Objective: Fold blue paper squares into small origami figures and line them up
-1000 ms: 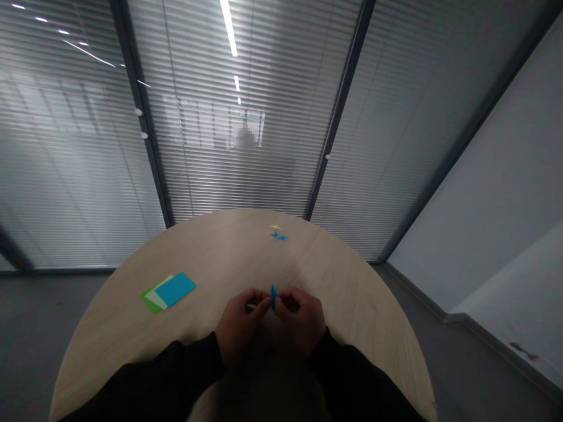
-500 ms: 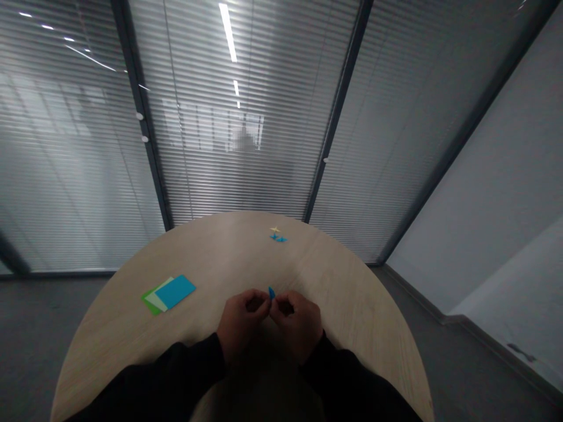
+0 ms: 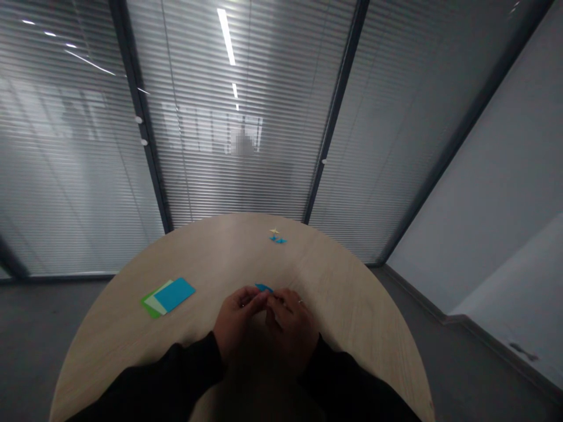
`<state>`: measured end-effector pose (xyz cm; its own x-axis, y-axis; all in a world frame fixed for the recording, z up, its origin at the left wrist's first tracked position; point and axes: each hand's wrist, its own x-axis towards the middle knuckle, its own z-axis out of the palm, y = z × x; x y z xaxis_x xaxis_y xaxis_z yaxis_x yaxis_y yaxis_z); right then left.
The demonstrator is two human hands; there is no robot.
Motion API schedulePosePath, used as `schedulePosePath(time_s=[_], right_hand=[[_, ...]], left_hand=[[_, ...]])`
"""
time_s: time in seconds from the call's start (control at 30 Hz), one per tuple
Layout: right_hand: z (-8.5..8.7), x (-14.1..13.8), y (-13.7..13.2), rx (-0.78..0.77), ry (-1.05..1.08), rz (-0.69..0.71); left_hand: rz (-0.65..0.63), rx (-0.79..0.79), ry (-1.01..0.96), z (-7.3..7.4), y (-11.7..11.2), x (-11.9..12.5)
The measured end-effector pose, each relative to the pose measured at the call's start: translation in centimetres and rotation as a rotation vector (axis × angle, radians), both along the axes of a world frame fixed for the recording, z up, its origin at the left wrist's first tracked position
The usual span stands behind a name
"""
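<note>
Blue folded paper piece point(image 3: 264, 287) has swung from upright to lying nearly flat along the top of the fingers, & hands have closed in, R hand point(image 3: 292, 329) now overlapping L hand's fingertips. L hand point(image 3: 240, 325) curled, fingertips pressed in toward R; R fingers curl over same spot. Both look to be pinching the paper, but can't tell which fingers carry it: its lower edge is hidden. Paper sticks out above the hands, over the near part of the round wood-look table point(image 3: 352, 293). Best bet w/ a scrap this small: fingertips only, one hand as steady anchor, other doing the pressing, edges kept lined up, nail run firmly along any crease. Elbows low helps too, less wobble. Left of hands, blue card point(image 3: 175, 295) lies on a pale card point(image 3: 155, 306) & green card point(image 3: 148, 308), well apart from L hand. Far side of table, small yellow paper star point(image 3: 274, 231) sits just beside two small blue paper bits point(image 3: 277, 240). Black sleeves point(image 3: 176, 375) run in from both sides
</note>
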<state>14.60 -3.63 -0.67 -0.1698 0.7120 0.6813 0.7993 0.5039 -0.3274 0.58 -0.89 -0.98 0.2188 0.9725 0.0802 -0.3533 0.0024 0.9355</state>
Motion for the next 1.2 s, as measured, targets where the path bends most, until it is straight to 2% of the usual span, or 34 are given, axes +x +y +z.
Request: schedulePosePath(time_s=[0.13,0.27,0.33,0.4,0.57,0.8,1.0,1.1,1.2], right_hand=[[0.4,0.4,0.2,-0.071,0.174,0.106],[0.5,1.2,0.9,-0.135,0.435,0.123],[0.5,1.5,1.2,-0.155,0.491,0.152],[0.7,1.7,1.2,-0.133,0.46,0.192],[0.8,1.6,1.0,0.04,0.286,0.208],[0.3,1.6,1.2,0.172,0.15,0.146],[0.8,1.9,1.5,-0.081,0.305,0.323],[0.7,1.9,1.6,-0.212,0.42,0.33],[0.3,2.0,1.8,-0.441,0.602,0.334]], left_hand=[[0.011,0.019,0.033,-0.2,0.1,-0.2],[0.063,0.166,0.262,0.4,-0.2,-0.3],[0.068,0.216,0.332,0.7,-0.4,-0.3],[0.067,0.228,0.324,0.9,-0.6,-0.2],[0.026,0.221,0.202,0.9,-0.6,-0.1],[0.066,0.196,0.253,0.4,-0.3,-0.2],[0.08,0.175,0.274,0.5,-0.2,-0.2],[0.08,0.163,0.277,0.5,-0.2,-0.3],[0.059,0.164,0.279,0.5,-0.2,-0.2]])
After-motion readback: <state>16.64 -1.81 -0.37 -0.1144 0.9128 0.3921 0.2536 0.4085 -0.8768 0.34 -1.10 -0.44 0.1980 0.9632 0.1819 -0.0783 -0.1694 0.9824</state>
